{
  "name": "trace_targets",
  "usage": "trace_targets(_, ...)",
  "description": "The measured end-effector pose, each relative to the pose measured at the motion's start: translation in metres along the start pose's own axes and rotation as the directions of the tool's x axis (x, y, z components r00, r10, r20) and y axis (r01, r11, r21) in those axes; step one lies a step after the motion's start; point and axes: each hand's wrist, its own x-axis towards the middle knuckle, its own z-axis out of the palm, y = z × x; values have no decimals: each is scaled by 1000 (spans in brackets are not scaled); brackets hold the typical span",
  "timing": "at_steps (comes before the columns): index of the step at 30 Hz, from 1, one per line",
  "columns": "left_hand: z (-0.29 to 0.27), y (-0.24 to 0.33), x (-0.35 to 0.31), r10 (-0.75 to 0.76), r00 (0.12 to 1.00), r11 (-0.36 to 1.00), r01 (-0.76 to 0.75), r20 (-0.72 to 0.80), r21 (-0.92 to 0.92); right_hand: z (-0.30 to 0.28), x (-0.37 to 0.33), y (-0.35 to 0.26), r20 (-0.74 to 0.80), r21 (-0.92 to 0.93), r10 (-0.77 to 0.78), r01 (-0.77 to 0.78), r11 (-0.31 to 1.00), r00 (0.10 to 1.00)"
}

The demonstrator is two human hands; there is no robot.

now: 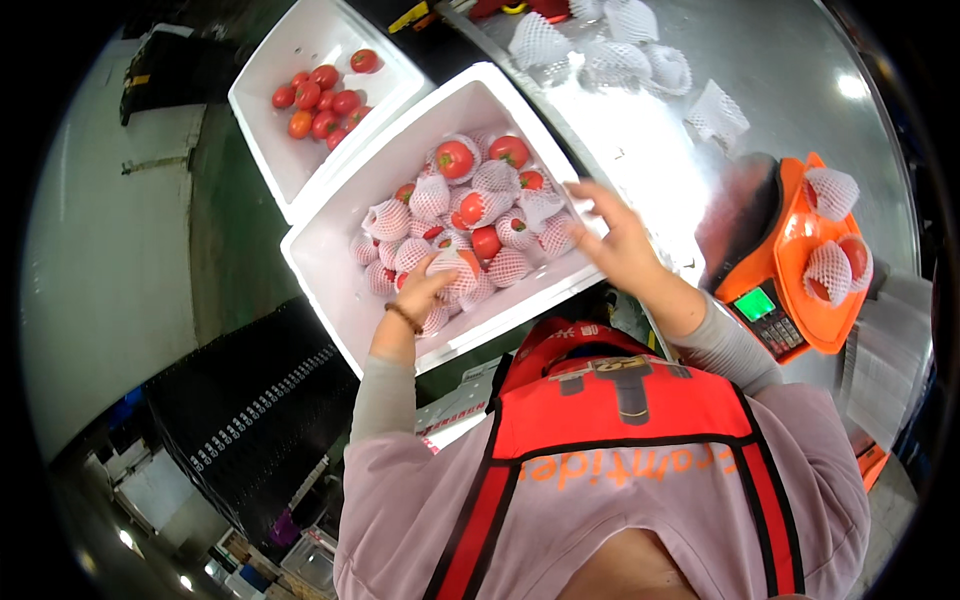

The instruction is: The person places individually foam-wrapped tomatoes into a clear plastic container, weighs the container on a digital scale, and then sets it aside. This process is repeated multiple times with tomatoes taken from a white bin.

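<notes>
A shiny metal surface (650,150) fills the upper right of the view, and a dark green floor lies at the left. Two white foam boxes stand side by side at the left edge of this surface. The near foam box (330,270) holds many tomatoes, most of them wrapped in white foam net sleeves; they are piled together, so I cannot count them exactly. The far foam box (290,60) holds about ten bare red tomatoes (320,100), grouped near its middle.

The left hand (425,290) reaches into the near box and closes around one wrapped tomato (452,268) at the front of the pile. The tomato sits just above the fingertips, between the fingers and the other wrapped fruits. It is round, so no clear long axis shows; its net sleeve looks a little stretched from left to right.

The right hand (618,235) hovers over the right rim of the same box, fingers spread and loose, holding nothing. The wrapped tomatoes lie just to its left.

Further right, an orange scale (770,300) carries three wrapped tomatoes (835,245) in its tray. About six empty net sleeves (610,50) lie on the surface at the top.
</notes>
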Motion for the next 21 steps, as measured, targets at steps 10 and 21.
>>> trace_targets(10,130,61,-37,603,783,692,-420,150,-588,-5,-38,-32,218,859,321,-337,385,922)
trace_targets(21,219,73,-39,655,754,680,-557,54,-477,-51,-63,-34,-406,41,-59,83,996,912)
